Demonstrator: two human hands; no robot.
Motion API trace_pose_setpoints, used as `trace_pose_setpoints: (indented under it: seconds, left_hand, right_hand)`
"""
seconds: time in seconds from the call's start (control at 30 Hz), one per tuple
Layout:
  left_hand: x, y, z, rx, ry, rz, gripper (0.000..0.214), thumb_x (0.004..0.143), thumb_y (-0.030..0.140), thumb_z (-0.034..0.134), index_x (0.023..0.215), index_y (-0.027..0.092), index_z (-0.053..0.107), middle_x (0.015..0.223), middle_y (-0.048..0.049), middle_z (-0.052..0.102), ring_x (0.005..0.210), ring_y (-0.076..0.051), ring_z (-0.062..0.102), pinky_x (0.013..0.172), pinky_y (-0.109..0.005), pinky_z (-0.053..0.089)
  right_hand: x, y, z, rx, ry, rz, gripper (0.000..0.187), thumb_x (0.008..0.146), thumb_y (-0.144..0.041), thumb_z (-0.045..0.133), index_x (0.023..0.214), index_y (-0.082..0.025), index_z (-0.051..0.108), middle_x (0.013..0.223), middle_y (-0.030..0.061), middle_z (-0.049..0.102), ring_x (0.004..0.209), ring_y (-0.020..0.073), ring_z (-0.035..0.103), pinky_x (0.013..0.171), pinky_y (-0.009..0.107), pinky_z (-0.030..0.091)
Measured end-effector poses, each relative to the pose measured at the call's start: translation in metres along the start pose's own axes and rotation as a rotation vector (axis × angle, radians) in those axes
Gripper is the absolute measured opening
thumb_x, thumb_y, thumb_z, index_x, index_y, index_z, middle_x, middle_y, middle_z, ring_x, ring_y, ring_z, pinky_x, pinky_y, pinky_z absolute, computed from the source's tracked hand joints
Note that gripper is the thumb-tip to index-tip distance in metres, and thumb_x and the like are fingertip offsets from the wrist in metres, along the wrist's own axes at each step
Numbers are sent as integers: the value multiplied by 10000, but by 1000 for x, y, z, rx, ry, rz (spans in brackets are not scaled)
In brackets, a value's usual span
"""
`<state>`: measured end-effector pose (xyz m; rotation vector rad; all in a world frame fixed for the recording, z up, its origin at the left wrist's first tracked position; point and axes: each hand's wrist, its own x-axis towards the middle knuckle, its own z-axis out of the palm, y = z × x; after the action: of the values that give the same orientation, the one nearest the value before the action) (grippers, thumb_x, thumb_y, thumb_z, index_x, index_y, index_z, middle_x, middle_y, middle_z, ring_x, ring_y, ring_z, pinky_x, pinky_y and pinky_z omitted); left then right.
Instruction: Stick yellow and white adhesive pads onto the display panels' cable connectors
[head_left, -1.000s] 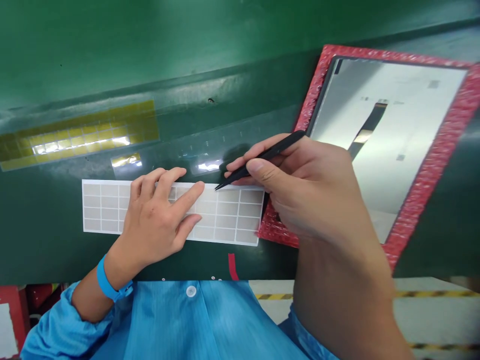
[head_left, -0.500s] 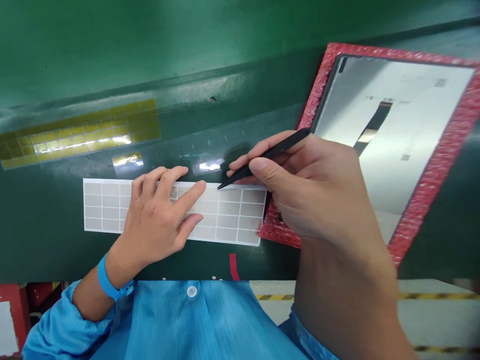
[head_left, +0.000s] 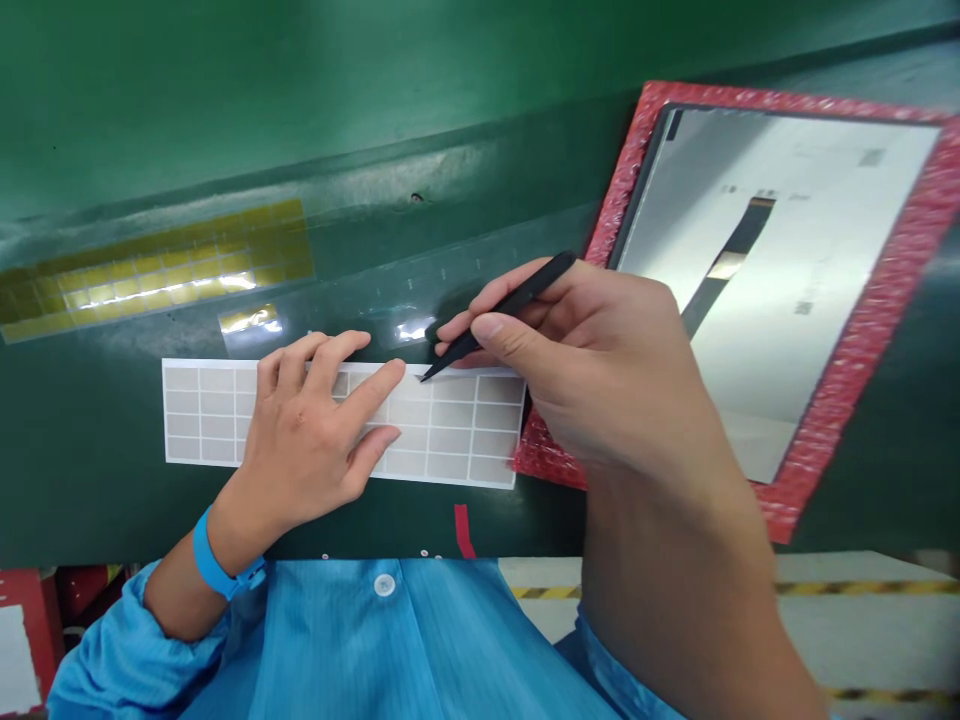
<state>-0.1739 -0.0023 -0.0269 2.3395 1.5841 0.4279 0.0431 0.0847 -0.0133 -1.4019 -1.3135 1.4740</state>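
The left hand [head_left: 315, 430] lies flat on the white label sheet [head_left: 450, 430], fingers spread, pinning it to the green tabletop [head_left: 97, 490]. The right hand [head_left: 600, 380] pinches black tweezers [head_left: 495, 312], tip at the sheet's top edge, seemingly lifting one label; a fine grip comes next.

Black tweezers [head_left: 499, 312] — tip on gridded white sheet [head_left: 450, 430]

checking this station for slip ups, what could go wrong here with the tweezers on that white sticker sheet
1. The tweezers tip meets the white sticker sheet at its top edge, right beside the left hand's index fingertip; a slip could jab it.
2. The right hand hangs over the red-framed panel; it might brush or smudge that shiny surface.
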Motion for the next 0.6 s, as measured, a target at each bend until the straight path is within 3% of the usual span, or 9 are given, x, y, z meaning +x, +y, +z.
trace_pose_setpoints:
  seconds: [0.2, 0.37, 0.5, 0.6]
  left_hand:
    - [1, -1, -1, -10, -5, -22, 454, 992, 407, 724, 1419, 262, 675, 1522, -159, 587, 1383, -406, 502, 1111, -577, 402]
    - [0, -6, -5, -15, -7, -13, 465, 986, 387, 740, 1424, 248, 674, 1514, -173, 585, 1368, -404, 524, 1097, -586, 420]
    - [0, -6, -17, 20, -11, 12, 457, 984, 295, 742, 1426, 209, 664, 1519, -212, 595, 1384, -456, 532, 1079, -649, 424]
    - [6, 17, -23, 66, 81, 20, 413, 971, 152, 727, 1381, 148, 675, 1466, -245, 641, 1364, -476, 561, 1065, -670, 435]
  right_hand:
    - [-4, 1, 6, 40, 10, -13, 129, 906, -191, 803, 879, -247, 690, 835, -3, 795, 740, 183, 782, 673, 321, 684]
    - [-15, -5, 1, 231, 44, -88, 134, 904, -230, 844, 891, -250, 712, 814, -3, 801, 726, 183, 784, 653, 306, 684]
    - [-24, -12, -39, 306, 168, -135, 202, 857, -290, 918, 897, -228, 731, 812, 24, 810, 696, 200, 784, 660, 336, 692]
    - [-29, -12, -82, 263, 289, -123, 310, 777, -309, 992, 890, -207, 722, 773, 60, 801, 671, 251, 791, 614, 382, 691]
